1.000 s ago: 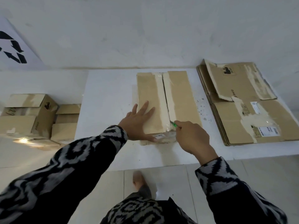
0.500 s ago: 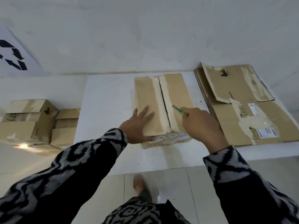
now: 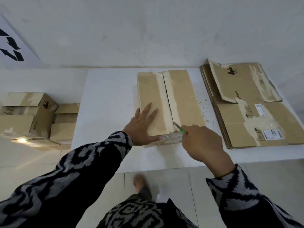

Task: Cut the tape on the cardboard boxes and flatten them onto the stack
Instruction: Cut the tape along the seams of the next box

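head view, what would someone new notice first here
First, the cardboard box in the middle of the white table, its top seam taped. The left hand lies flat on it while the right hand grips a green-handled cutter with the blade at the near end of the seam. Next, the stack of flattened boxes to the right on the table, and more unopened boxes on the floor at left.

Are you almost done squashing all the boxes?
Not yet. Done: some flattened boxes lie on the stack at the right. In hand: the left hand presses on the box on the table while the right hand holds the cutter at the near end of its tape seam. Left: flattening this box, plus the boxes on the floor.
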A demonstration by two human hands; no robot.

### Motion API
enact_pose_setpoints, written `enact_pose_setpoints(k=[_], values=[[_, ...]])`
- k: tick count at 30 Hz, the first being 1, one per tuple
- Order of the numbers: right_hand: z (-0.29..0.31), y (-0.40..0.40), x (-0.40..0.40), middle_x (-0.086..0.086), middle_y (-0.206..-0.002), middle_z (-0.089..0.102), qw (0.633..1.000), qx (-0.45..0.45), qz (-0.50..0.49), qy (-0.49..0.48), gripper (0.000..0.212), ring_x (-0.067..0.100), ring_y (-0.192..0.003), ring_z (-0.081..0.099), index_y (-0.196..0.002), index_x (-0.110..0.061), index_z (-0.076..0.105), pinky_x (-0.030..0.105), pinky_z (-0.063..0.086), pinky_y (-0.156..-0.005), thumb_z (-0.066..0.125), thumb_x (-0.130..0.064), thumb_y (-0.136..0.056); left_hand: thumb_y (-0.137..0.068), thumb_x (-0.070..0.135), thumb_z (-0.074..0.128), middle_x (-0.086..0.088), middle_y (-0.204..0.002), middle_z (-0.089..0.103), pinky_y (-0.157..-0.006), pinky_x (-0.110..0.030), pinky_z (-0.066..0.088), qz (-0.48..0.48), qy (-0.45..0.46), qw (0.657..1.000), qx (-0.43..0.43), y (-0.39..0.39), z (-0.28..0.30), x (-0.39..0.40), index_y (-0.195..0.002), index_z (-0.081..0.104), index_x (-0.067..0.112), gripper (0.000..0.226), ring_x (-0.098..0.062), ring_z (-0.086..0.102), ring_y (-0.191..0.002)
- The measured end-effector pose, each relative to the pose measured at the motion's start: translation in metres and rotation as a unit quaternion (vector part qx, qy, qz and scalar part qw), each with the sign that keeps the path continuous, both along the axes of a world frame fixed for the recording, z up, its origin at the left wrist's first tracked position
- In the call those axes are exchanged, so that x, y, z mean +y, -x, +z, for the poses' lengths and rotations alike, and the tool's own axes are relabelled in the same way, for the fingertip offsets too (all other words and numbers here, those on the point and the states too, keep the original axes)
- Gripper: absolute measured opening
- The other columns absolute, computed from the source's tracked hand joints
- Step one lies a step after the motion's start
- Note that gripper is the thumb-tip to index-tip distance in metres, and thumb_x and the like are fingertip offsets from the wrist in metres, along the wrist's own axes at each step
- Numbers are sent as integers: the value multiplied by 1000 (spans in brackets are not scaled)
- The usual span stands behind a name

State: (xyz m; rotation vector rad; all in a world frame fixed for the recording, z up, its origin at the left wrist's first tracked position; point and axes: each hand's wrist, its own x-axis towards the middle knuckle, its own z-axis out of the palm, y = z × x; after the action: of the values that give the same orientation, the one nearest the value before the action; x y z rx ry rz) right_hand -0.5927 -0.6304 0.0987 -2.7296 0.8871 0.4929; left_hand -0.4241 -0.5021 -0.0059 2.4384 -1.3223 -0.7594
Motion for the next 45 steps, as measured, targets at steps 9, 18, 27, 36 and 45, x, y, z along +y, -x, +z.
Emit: enact_pose_setpoints(k=[9,18,27,36,45], values=[[-2,-4,18,-6,-81,44,997,31,-2,65,29,16,-74,44,-118,-20,54,26,19,-48,40,-10,-95,-74,81,56,19,-159,-25,-112,-58,28,8,0,1000,-28,3,-3,-1,-156,-4,37,110,-35,-8,-150],[-5,-8,39,5,-119,61,995,59,4,76,54,22,-98,60,-147,-7,31,26,31,-62,46,-12,-95,-75,79,56,18,-159,-24,-107,-57,35,16,18,999,-40,6,-4,0,-155,-5,38,109,-34,-5,-151],[-20,-4,48,6,-120,62,994,70,3,82,74,22,-106,61,-156,-3,9,28,34,-73,47,-12,-94,-74,83,51,21,-159,-25,-107,-58,37,31,25,998,-44,10,-7,2,-155,-5,40,108,-32,-5,-151],[-20,-7,39,3,-117,61,994,70,5,78,37,22,-104,61,-130,-12,48,28,37,-70,49,-11,-93,-73,87,47,21,-159,-24,-110,-57,33,35,17,998,-52,12,-6,2,-155,-4,41,107,-30,-4,-152],[-8,-17,12,-1,-90,55,992,120,11,25,14,19,-75,51,-96,-16,54,28,30,-53,46,-8,-89,-74,84,50,20,-159,-23,-109,-56,33,36,18,998,-51,12,-6,5,-155,-3,41,107,-31,-3,-151]])
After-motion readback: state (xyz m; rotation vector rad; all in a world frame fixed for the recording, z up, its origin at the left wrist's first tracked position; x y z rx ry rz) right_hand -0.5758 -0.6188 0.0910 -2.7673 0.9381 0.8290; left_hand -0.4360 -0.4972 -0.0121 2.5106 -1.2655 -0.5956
